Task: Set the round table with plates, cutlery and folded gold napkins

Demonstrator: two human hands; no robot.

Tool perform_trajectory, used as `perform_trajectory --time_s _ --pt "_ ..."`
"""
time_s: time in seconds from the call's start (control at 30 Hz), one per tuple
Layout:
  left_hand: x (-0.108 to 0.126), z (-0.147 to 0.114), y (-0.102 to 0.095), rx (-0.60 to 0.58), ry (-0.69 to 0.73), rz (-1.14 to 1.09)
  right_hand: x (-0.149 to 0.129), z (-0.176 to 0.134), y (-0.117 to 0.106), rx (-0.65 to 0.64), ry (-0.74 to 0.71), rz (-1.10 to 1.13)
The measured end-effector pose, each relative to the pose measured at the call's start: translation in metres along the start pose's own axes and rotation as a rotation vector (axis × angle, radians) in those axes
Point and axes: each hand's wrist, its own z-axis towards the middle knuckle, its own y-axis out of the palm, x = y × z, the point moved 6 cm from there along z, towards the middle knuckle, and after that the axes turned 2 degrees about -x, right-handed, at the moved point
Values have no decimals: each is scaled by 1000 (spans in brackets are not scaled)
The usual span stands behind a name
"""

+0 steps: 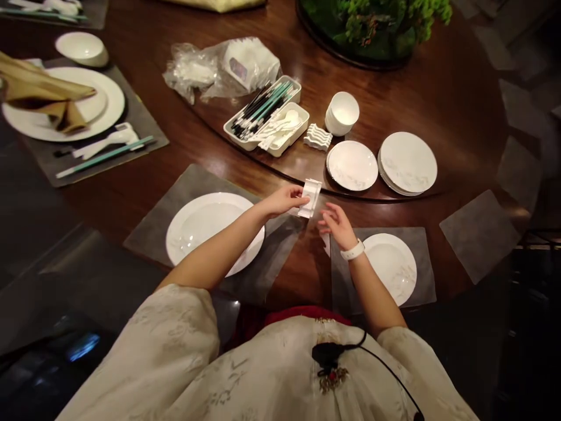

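My left hand (284, 200) pinches a small white rectangular packet (311, 197) between thumb and fingers; it seems to be a thin stack of more than one. Just to its right, my right hand (337, 224) is held with its fingers apart and nothing in them, and a white band circles that wrist. Below my left forearm a large white plate (205, 216) lies on a grey placemat (193, 181), partly covered by the arm. Another white plate (390, 263) rests on a second grey placemat (425, 251), beside my right forearm.
Beyond my hands, the turntable holds a chopstick tray (227, 130), a spoon tray (277, 151), white chopstick rests (318, 137), stacked bowls (342, 114), small plates (353, 165), larger plates (408, 162) and a plastic bag (193, 70). Green plants (381, 23) stand farther back. A laid setting with a folded napkin (48, 93) is left.
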Motion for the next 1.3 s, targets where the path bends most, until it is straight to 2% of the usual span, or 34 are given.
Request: perform_trajectory --time_s 0.07,0.13,0.23,0.3,0.4,0.5,0.63,0.73,0.93,1.1,1.3 --pt "-6 -38 19 -89 -87 -146 -6 10 16 -88 -14 32" --pt "-14 -66 30 -101 -166 -231 -7 14 29 -184 -4 23" --pt "-29 -95 32 -8 -241 -355 2 13 41 -273 73 -16" --pt "-42 -110 28 107 -264 -442 13 11 43 -274 143 -8" --pt "-66 -135 13 371 -260 -532 37 10 44 -192 252 43" --pt "-93 -171 -1 631 -249 -582 64 15 46 -26 349 122" --pt "-126 -216 2 764 -278 -687 100 28 58 181 392 186" --pt "-145 -241 13 802 -322 -782 127 36 66 244 411 143" --pt "-166 -269 33 849 -390 -925 156 39 57 198 406 -172" --pt "-169 -271 42 836 -432 -971 160 37 54 188 427 -156" --pt "-168 -263 42 801 -409 -949 166 28 58 211 424 -64"
